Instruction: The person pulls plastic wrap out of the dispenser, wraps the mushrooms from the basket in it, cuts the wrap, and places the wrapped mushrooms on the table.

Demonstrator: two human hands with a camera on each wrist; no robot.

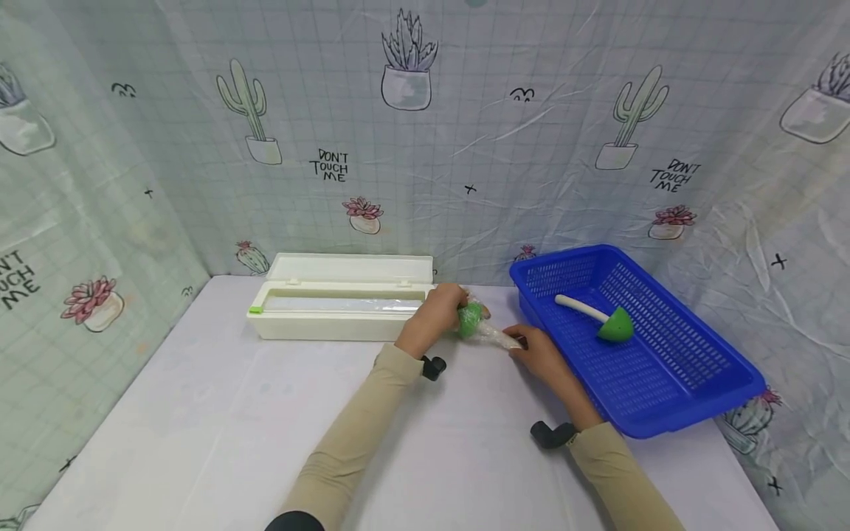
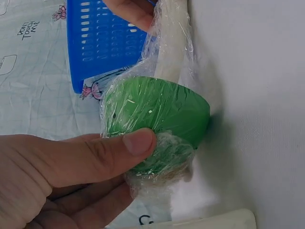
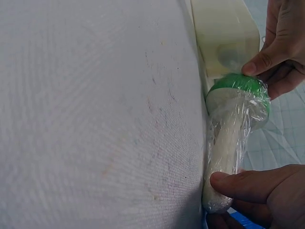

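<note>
Wrapped tool (image 3: 231, 126), left fingers (image 2: 97, 206) on head (image 2: 164, 107) (green), right fingers (image 3: 250, 210) on handle (image 3: 225, 152)

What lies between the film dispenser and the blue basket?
The head view shows a film-wrapped, green-and-white mushroom-shaped object, held at opposite ends by the left hand and right hand.

Long tan sleeves (image 1: 358, 428), creased fabric, curved black pieces (image 1: 547, 436) at both wrists, bare hands (image 1: 434, 317)

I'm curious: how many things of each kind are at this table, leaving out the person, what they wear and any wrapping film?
Green-capped mushroom-shaped objects: 2
Blue plastic basket: 1
White cling-film dispenser: 1
Total: 4
</note>
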